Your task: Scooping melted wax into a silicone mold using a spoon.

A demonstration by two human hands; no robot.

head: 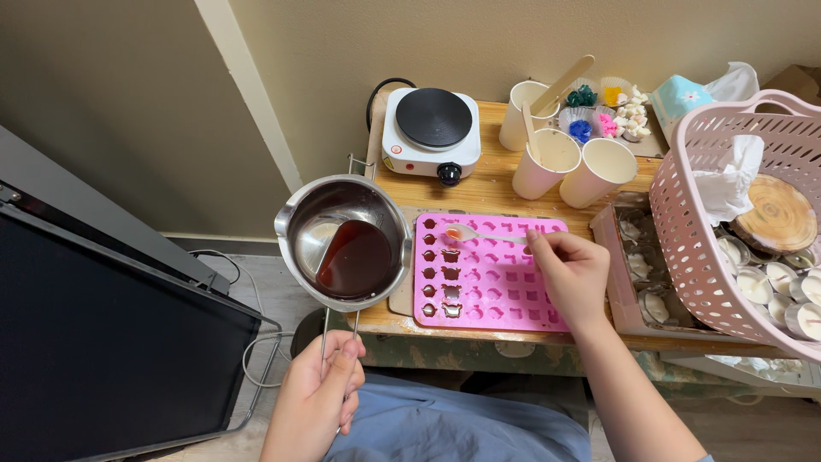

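Observation:
My left hand (321, 381) grips the wire handle of a steel melting pot (344, 239), tilted, with dark red-brown liquid pooled inside, held at the table's left edge. My right hand (571, 274) holds a small spoon (479, 234) whose bowl carries orange-red liquid over the top left corner of a pink silicone mould (505, 287). Several cavities in the mould's left column hold dark liquid; the other cavities look bare.
A small white hot plate (432, 128) stands at the back of the wooden table (496, 184). Three paper cups (556, 158) with wooden sticks, coloured wax pieces (607, 115), a pink basket (727, 231) of tea lights and tissue are to the right. A dark panel (103, 342) lies at left.

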